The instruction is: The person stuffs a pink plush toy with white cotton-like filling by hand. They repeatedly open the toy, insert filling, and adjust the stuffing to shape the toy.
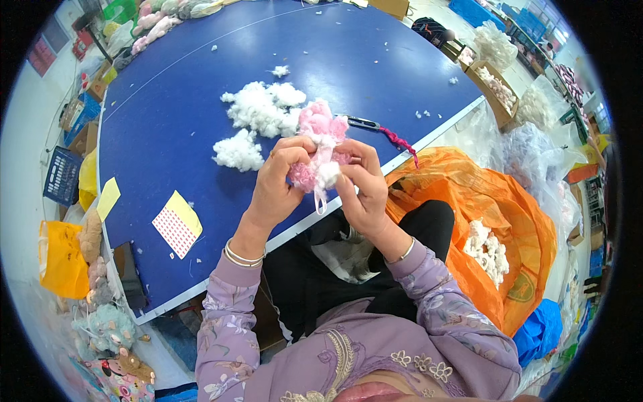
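Note:
Above the near edge of the blue table I hold a small pink and white plush toy [320, 124] between both hands. My left hand [278, 171] grips its left side, fingers bent around the fuzzy pink part. On the other side, my right hand [365, 184] pinches it near a white tuft of stuffing [328, 174]. A thin pale ribbon loop hangs from its lower end. Just beyond my left hand lie a large heap of white stuffing [262, 110] and a smaller clump [239, 151]. Behind the toy rests a dark-handled tool [362, 122] with a red cord [400, 139].
A sticker sheet [177, 224] with red marks lies on the table [161, 141] at left, near a yellow paper [108, 197]. At my right stands an orange bag [442, 181] holding white plush pieces [485, 254]. Boxes, plastic bags and plush toys crowd around the table.

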